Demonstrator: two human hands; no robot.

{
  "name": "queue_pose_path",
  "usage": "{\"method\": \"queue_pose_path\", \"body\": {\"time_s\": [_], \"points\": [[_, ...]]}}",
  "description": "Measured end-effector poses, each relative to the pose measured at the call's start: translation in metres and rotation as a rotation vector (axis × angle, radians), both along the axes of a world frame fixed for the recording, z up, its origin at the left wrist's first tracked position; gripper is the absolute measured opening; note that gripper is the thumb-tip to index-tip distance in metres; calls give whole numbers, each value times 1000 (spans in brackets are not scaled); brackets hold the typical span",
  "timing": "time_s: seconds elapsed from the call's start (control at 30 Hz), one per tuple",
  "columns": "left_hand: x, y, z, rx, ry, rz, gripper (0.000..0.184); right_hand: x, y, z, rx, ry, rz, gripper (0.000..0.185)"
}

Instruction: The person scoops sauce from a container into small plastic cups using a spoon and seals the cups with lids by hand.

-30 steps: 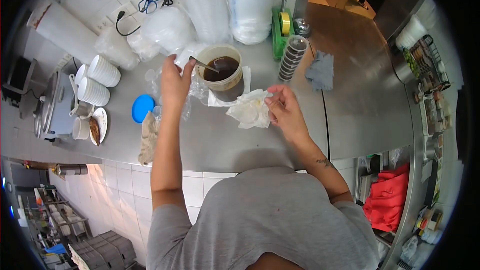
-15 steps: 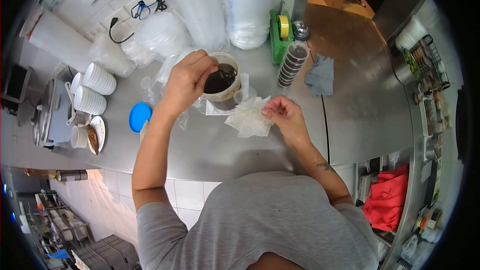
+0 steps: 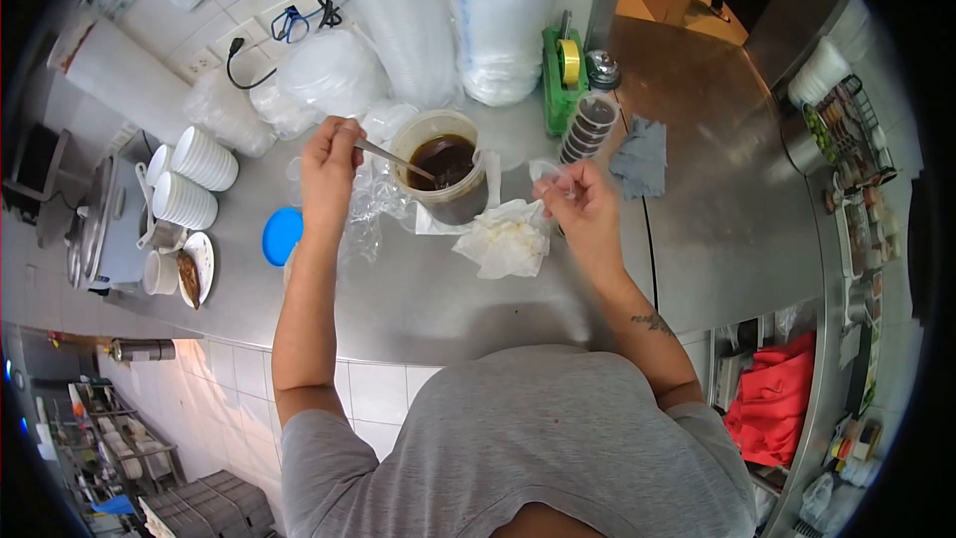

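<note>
My left hand [image 3: 332, 159] is closed round the handle of a metal spoon [image 3: 386, 153]. The spoon slants down into a round plastic tub [image 3: 460, 207] of dark brown liquid [image 3: 440, 151], and its bowl end is hidden in the liquid. To the tub's right, my right hand [image 3: 588, 207] pinches a small clear plastic cup [image 3: 546, 173]. A crumpled, stained paper towel [image 3: 506, 241] lies just below that hand. Behind it stands a stack of small clear cups [image 3: 588, 125] with dark contents.
A blue lid [image 3: 283, 236] lies left of the tub. White cups [image 3: 185, 201] and a plate [image 3: 203, 264] with a brown item are further left. Bagged plastic ware [image 3: 329, 70] lines the wall. A green tape dispenser [image 3: 560, 90] and grey cloth [image 3: 640, 157] are at the right.
My left hand has moved left, away from above the tub, and the spoon now shows clearly. My right hand has risen from the paper towel and now holds the small clear cup.
</note>
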State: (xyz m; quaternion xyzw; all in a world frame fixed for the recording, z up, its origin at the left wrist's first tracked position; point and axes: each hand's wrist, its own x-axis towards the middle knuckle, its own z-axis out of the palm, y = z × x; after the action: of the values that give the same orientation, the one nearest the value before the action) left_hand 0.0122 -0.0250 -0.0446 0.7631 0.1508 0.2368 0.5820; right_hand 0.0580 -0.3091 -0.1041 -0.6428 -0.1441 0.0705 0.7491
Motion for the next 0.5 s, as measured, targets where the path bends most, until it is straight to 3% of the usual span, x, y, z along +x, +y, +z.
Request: {"method": "queue_pose_path", "body": {"time_s": [0.1, 0.23, 0.4, 0.5], "points": [[2, 13, -14, -297, -53, 80, 18, 21, 6, 5, -99, -487, -127, 18], [0, 31, -29, -465, -103, 106, 17, 34, 14, 32, -47, -538, -154, 20], [-3, 45, -29, -485, -168, 117, 18, 51, 32, 48, -16, -429, -51, 16], [-4, 50, -18, -486, -204, 145, 18, 72, 53, 44, -36, -510, -28, 13]]}}
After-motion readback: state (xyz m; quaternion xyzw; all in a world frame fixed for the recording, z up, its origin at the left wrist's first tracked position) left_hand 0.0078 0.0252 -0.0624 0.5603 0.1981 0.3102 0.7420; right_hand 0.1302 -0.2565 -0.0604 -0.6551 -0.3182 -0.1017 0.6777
